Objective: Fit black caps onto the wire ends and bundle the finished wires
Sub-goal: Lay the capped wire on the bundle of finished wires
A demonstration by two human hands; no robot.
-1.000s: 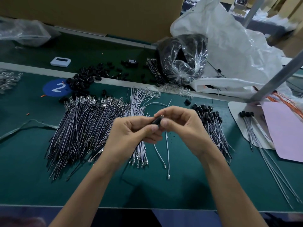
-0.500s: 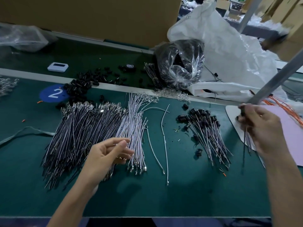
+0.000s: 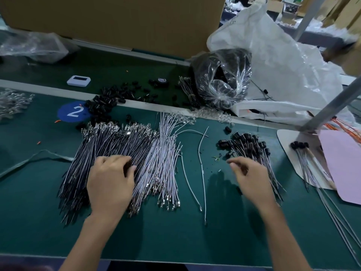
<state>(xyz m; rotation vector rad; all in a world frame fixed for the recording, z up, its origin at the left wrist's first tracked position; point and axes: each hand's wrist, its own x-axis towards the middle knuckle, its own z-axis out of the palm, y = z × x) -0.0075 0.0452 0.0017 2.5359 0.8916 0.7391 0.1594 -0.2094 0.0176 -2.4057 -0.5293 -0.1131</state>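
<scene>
Wires without caps lie in a broad heap on the green table, and the left hand rests palm down on the near part of that heap. Its fingertips are bent onto the strands; whether they pinch one I cannot tell. The right hand hangs just above the table, blurred, its fingers loosely bent with nothing seen between them. It sits over the near edge of a smaller heap of capped wires, whose black ends point away from the person. Between the two hands a couple of single loose wires lie bare on the mat. Beyond the left hand, past the far end of the big heap, loose black caps are scattered across a pale strip, beside a blue round sticker marked 2. Farther off, beyond the right hand, a clear bag of caps leans against a large white plastic sack. To the right of the right hand a few more capped wires rest on a white board, next to a pink sheet.
</scene>
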